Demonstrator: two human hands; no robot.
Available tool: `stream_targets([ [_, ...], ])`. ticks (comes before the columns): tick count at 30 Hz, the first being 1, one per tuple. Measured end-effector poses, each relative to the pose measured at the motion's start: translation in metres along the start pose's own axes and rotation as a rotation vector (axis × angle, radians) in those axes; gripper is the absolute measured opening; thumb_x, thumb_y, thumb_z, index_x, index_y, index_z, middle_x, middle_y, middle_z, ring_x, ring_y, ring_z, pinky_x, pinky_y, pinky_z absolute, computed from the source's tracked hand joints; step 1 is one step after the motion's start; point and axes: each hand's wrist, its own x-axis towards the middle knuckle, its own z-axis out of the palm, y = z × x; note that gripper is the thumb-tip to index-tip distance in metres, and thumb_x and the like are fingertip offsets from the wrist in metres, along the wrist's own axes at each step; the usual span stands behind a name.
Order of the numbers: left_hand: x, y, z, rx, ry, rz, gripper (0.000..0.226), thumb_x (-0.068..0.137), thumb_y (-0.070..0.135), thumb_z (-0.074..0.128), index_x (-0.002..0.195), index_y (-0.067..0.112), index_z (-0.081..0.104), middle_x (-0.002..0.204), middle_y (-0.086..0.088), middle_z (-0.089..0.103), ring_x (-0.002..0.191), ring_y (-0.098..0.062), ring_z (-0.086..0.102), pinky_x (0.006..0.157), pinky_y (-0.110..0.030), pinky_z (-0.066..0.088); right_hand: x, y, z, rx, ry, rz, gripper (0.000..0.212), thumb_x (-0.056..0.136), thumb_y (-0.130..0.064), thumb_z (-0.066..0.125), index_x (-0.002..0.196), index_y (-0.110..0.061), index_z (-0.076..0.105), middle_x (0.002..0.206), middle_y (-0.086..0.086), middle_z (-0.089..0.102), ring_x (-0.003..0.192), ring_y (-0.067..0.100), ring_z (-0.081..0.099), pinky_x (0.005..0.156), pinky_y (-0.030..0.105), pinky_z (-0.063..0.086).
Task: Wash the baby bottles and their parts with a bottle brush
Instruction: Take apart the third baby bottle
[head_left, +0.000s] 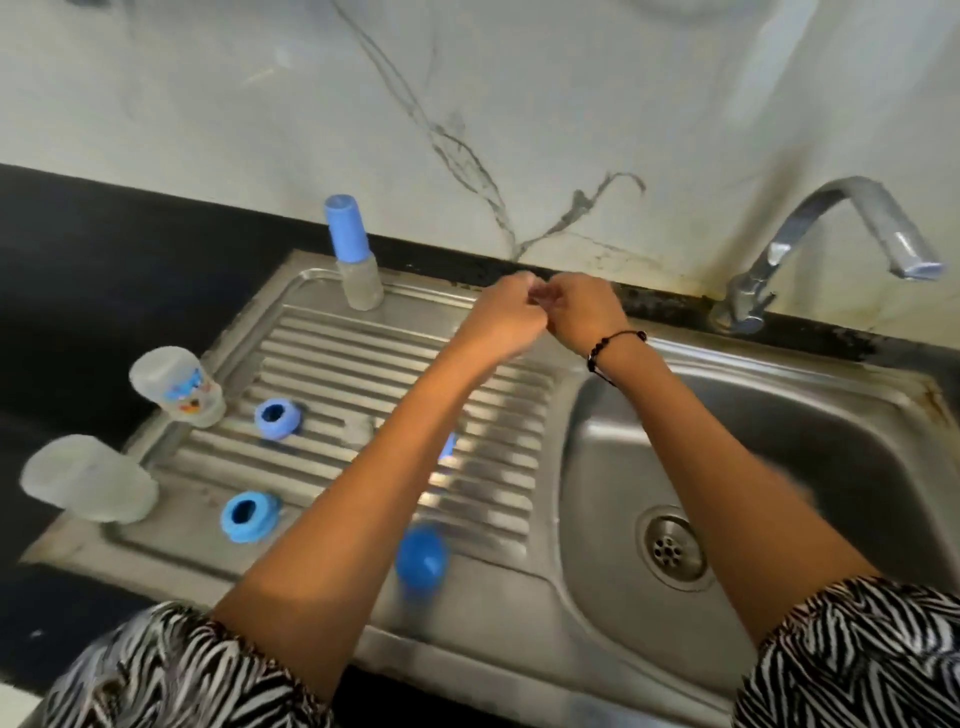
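I am pinching a small clear part (544, 297) between my left hand (506, 317) and right hand (584, 314), both curled together, bottles (179, 387) lying well left of them, and wet fingers could drop it into the sink (779, 441).

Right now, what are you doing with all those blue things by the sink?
A person is washing baby bottle parts. Both hands, left hand and right hand, pinch something small and clear, too blurred to name, above the steel draining board. Two blue screw rings lie there, a blue cap stands near the front, and clear bottles wait at the left edge.
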Motion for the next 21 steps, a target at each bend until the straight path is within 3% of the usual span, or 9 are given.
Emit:
stream_targets([
  [5, 0.031, -0.043, -0.098, 0.166, 0.229, 0.023, 0.039, 0.086, -0.002, 0.048, 0.123, 0.008, 0.056, 0.125, -0.009, 0.058, 0.115, -0.021, 0.054, 0.097, -0.027, 0.042, 0.049, -0.093, 0.035, 0.095, -0.102, -0.062, 0.031, 0.091, -0.022, 0.054, 0.115, -0.004, 0.055, 0.112, 0.014, 0.061, 0.104, 0.028, 0.056, 0.078, 0.028, 0.040],
  [8, 0.050, -0.072, -0.131, 0.136, 0.419, -0.034, 0.043, 0.081, -0.007, 0.049, 0.122, 0.004, 0.053, 0.125, -0.012, 0.051, 0.115, -0.024, 0.051, 0.090, -0.025, 0.040, 0.074, -0.128, 0.058, 0.267, -0.156, -0.003, 0.054, 0.087, -0.023, 0.062, 0.133, -0.007, 0.038, 0.123, 0.012, 0.053, 0.112, 0.025, 0.053, 0.087, 0.029, 0.041],
  [10, 0.061, -0.091, -0.142, 0.085, 0.472, -0.108, 0.044, 0.081, -0.004, 0.052, 0.124, 0.001, 0.048, 0.128, -0.016, 0.046, 0.118, -0.027, 0.047, 0.094, -0.030, 0.041, 0.090, -0.148, 0.071, 0.346, -0.159, 0.019, 0.065, 0.086, -0.024, 0.065, 0.139, -0.007, 0.030, 0.132, 0.013, 0.047, 0.119, 0.026, 0.049, 0.092, 0.029, 0.040],
  [16, 0.086, -0.124, -0.145, -0.118, 0.379, -0.279, 0.050, 0.093, 0.004, 0.044, 0.140, 0.001, 0.029, 0.131, -0.017, 0.048, 0.118, -0.031, 0.051, 0.097, -0.040, 0.045, 0.129, -0.177, 0.108, 0.430, -0.167, 0.058, 0.061, 0.085, -0.029, 0.066, 0.132, -0.006, 0.036, 0.129, 0.014, 0.051, 0.114, 0.028, 0.053, 0.092, 0.034, 0.044],
  [21, 0.085, -0.134, -0.141, -0.162, 0.383, -0.225, 0.035, 0.089, -0.003, 0.046, 0.124, 0.005, 0.046, 0.110, -0.004, 0.052, 0.095, -0.016, 0.050, 0.078, -0.026, 0.040, 0.134, -0.166, 0.122, 0.546, -0.081, 0.088, 0.051, 0.079, -0.022, 0.071, 0.120, -0.008, 0.043, 0.115, 0.012, 0.057, 0.103, 0.026, 0.057, 0.078, 0.029, 0.047],
])
